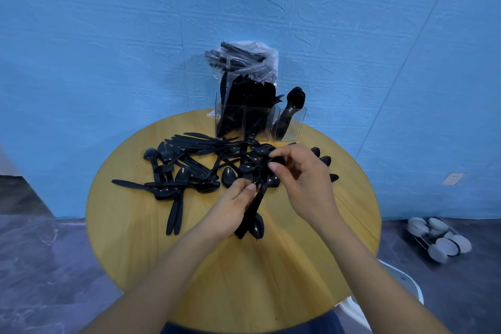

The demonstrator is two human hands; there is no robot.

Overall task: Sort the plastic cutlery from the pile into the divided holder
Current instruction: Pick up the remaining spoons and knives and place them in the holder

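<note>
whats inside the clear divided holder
The holder has black cutlery standing upright: spoons in the right compartment, denser pieces in the others. Their types and lower ends are hard to tell.

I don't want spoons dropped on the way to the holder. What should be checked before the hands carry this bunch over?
1. Left hand grips the bunch of spoons: ok.
2. Right hand pinches one spoon at the top of the bunch: ok.
3. All held pieces are spoons: cannot tell, they overlap.
4. Right compartment of the clear holder has room: ok, few spoons inside.
5. Path over the pile is free: ok.
6. Holder stands upright on the round table: ok.
</note>
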